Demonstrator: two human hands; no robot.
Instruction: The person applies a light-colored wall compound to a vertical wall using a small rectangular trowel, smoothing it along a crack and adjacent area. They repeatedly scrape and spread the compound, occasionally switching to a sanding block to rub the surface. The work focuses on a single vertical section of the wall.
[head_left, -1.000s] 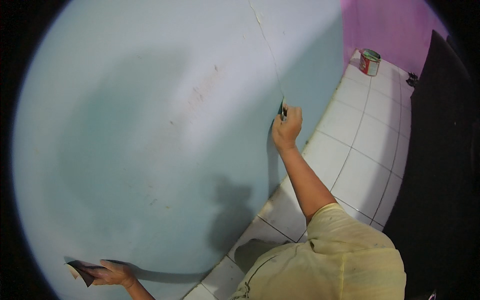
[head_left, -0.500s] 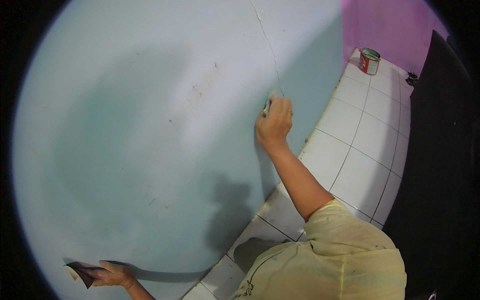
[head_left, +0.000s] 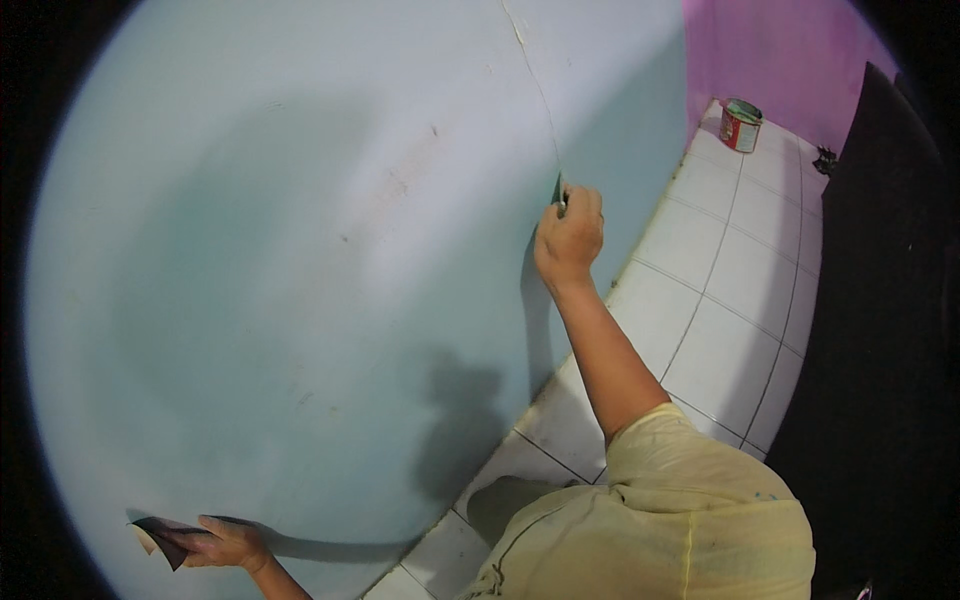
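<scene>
A thin crack runs down the pale blue wall. At its lower end my right hand grips a small scraper, with most of the handle hidden by the fingers. The scraper's blade points up along the crack and seems to meet the wall; any filler on it is too small to tell. Far to the lower left, my left hand holds a curled piece of sandpaper, dark on one side and light brown on the other, close to the wall.
White floor tiles follow the wall's foot on the right. A red and green open can stands in the corner by the pink wall. Beside it lies a small black object. A large dark shape borders the right side.
My right hand has shifted slightly right with the scraper, whose blade now points more upright along the crack. My left hand stays nearly still with the sandpaper.
</scene>
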